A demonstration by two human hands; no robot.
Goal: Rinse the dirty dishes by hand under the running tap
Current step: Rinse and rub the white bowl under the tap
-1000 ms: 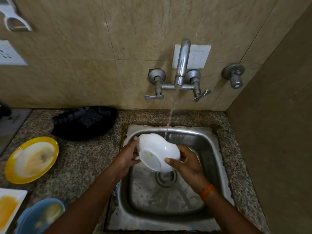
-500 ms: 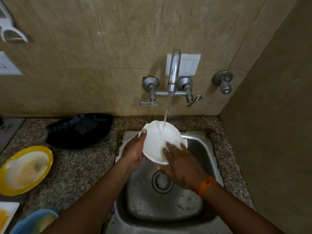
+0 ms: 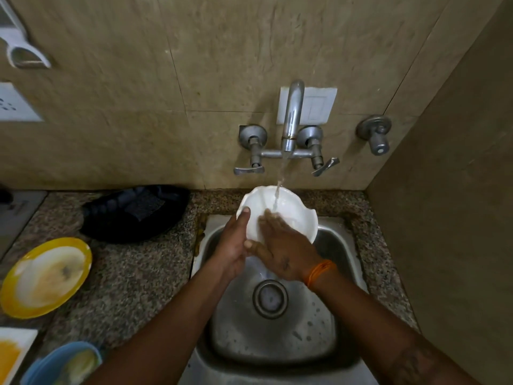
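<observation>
A white bowl (image 3: 294,209) with a wavy rim is held over the back of the steel sink (image 3: 341,245), its inside turned up toward me. Water falls from the wall tap (image 3: 291,120) straight into it. My left hand (image 3: 233,245) grips the bowl's left rim, thumb on the edge. My right hand (image 3: 283,248) lies flat inside the bowl with fingers spread, under the stream. An orange thread circles my right wrist.
On the granite counter to the left: a black tray (image 3: 136,212), a soiled yellow plate (image 3: 44,276), a blue bowl (image 3: 63,365) and a white plate with orange residue (image 3: 11,354). A side wall stands close on the right.
The bowl went from tilted with its underside toward me, low in the sink, to raised under the stream with its inside up. My right hand moved from its outside into the bowl.
</observation>
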